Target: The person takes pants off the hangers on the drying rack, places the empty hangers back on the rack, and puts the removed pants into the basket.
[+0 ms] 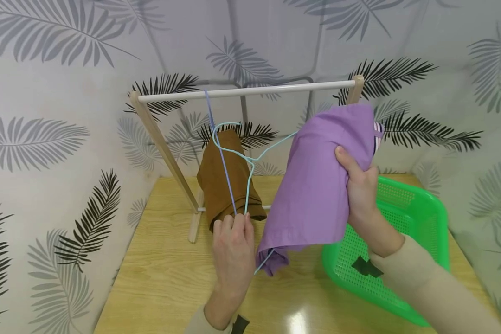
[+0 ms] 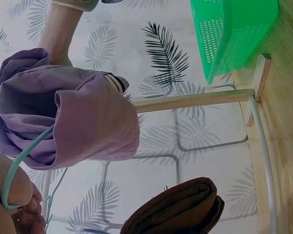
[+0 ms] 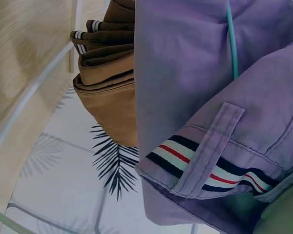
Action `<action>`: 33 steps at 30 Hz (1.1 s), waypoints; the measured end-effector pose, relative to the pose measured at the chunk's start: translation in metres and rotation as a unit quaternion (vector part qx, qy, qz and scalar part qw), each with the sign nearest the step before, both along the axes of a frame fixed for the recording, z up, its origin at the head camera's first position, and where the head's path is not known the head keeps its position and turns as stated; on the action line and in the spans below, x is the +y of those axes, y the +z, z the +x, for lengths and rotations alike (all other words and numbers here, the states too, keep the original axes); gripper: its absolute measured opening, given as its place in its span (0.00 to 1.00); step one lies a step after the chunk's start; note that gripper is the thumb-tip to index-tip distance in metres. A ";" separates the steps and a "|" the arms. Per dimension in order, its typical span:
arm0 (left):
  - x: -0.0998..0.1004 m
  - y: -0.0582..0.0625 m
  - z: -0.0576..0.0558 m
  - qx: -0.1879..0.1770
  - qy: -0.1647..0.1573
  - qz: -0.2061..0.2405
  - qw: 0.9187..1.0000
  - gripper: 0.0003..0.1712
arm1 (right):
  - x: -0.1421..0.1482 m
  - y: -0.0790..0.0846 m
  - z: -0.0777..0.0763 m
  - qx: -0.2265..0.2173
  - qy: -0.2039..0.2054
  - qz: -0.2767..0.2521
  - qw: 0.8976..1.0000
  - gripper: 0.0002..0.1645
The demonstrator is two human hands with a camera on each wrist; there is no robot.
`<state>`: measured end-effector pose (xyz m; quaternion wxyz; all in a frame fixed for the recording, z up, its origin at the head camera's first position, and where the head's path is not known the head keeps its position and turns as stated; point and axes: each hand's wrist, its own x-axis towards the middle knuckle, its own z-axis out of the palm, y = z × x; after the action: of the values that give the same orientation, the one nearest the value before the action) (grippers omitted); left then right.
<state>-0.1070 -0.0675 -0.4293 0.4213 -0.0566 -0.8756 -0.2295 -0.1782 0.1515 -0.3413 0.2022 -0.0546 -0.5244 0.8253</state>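
Note:
Purple trousers (image 1: 313,195) are draped in folds over a light teal wire hanger (image 1: 248,190). My right hand (image 1: 363,195) grips them on the right side, thumb on the front. In the right wrist view, the waistband (image 3: 215,168) shows a belt loop and striped tape. My left hand (image 1: 234,250) holds the hanger's wire at its near-left side, fingers curled. The hanger's hook lies clear of the rod, to the upper left. Folded brown trousers (image 1: 213,185) hang behind it. A blue-violet wire hanger (image 1: 222,157) hooks on the rod and passes before them.
The rack's white rod (image 1: 275,89) spans two wooden posts, the left post (image 1: 163,148) standing free of cloth. A green plastic basket (image 1: 440,232) sits at the right of the wooden table (image 1: 158,278). Leaf-patterned covering (image 1: 67,148) lines the walls behind.

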 end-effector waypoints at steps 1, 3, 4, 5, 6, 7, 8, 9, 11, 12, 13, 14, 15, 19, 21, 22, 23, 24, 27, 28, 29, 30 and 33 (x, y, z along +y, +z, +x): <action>0.000 0.000 0.000 0.001 0.001 -0.001 1.000 0.21 | 0.000 0.002 -0.001 -0.008 -0.002 -0.004 1.000 0.17; -0.001 0.000 0.000 0.003 0.003 -0.004 1.000 0.20 | 0.000 0.006 -0.003 -0.018 -0.001 -0.015 1.000 0.20; -0.001 0.000 0.000 0.005 0.004 -0.004 1.000 0.20 | 0.000 0.007 -0.004 -0.022 0.001 -0.021 1.000 0.21; -0.001 0.000 0.000 0.005 0.006 -0.006 1.000 0.20 | 0.000 0.009 -0.006 -0.023 0.003 -0.027 0.999 0.22; -0.001 0.000 0.000 0.005 0.008 -0.007 1.000 0.20 | -0.001 0.010 -0.007 -0.021 0.004 -0.034 0.999 0.23; -0.001 0.001 0.000 0.005 0.009 -0.008 1.000 0.20 | -0.001 0.011 -0.009 -0.019 0.006 -0.042 0.999 0.24; -0.001 0.001 0.000 0.005 0.010 -0.008 1.000 0.20 | -0.002 0.013 -0.011 -0.018 0.006 -0.050 0.999 0.24; -0.001 0.001 0.000 0.006 0.011 -0.009 1.000 0.19 | -0.003 0.014 -0.012 -0.017 0.005 -0.057 0.998 0.25; -0.001 0.000 0.000 0.009 0.010 -0.011 1.000 0.19 | -0.006 0.017 -0.015 -0.017 0.002 -0.071 0.997 0.25; -0.001 0.000 0.001 0.013 0.009 -0.012 1.000 0.20 | -0.007 0.019 -0.016 -0.018 0.002 -0.079 0.997 0.25; 0.000 0.000 0.001 0.017 0.009 -0.017 1.000 0.20 | -0.008 0.021 -0.017 -0.019 0.002 -0.088 0.996 0.26; 0.000 -0.001 0.001 0.021 0.008 -0.023 0.999 0.20 | -0.009 0.022 -0.018 -0.022 0.003 -0.092 0.995 0.27; 0.000 -0.001 0.001 0.025 0.006 -0.027 0.999 0.20 | -0.010 0.024 -0.020 -0.021 0.005 -0.098 0.995 0.27; 0.003 -0.002 0.002 0.034 0.007 -0.046 0.998 0.20 | -0.013 0.029 -0.025 -0.031 0.002 -0.114 0.993 0.28; 0.004 -0.002 0.003 0.035 0.007 -0.050 0.998 0.20 | -0.014 0.031 -0.027 -0.037 0.000 -0.118 0.992 0.27; 0.004 -0.003 0.003 0.035 0.008 -0.052 0.998 0.19 | -0.014 0.032 -0.028 -0.042 -0.001 -0.122 0.992 0.27; 0.005 -0.003 0.003 0.034 0.010 -0.055 0.998 0.19 | -0.014 0.033 -0.028 -0.044 0.001 -0.124 0.991 0.27; 0.005 -0.004 0.004 0.034 0.011 -0.058 0.998 0.19 | -0.014 0.034 -0.029 -0.044 0.002 -0.126 0.991 0.27; 0.005 -0.006 0.004 0.032 0.015 -0.065 0.997 0.18 | -0.012 0.037 -0.030 -0.049 0.009 -0.129 0.990 0.28; 0.005 -0.006 0.004 0.031 0.016 -0.064 0.997 0.18 | -0.012 0.038 -0.030 -0.050 0.011 -0.128 0.990 0.28; 0.005 -0.007 0.003 0.030 0.016 -0.065 0.997 0.18 | -0.011 0.039 -0.030 -0.048 0.014 -0.124 0.991 0.28; 0.005 -0.007 0.003 0.028 0.016 -0.063 0.997 0.18 | -0.010 0.039 -0.030 -0.046 0.015 -0.120 0.992 0.28; 0.003 -0.007 0.002 0.024 0.016 -0.062 0.998 0.19 | -0.007 0.039 -0.028 -0.030 0.026 -0.115 0.993 0.25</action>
<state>-0.1045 -0.0643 -0.4367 0.4416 -0.0744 -0.8785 -0.1664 -0.2061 0.1445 -0.3022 0.1566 -0.0887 -0.4333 0.8831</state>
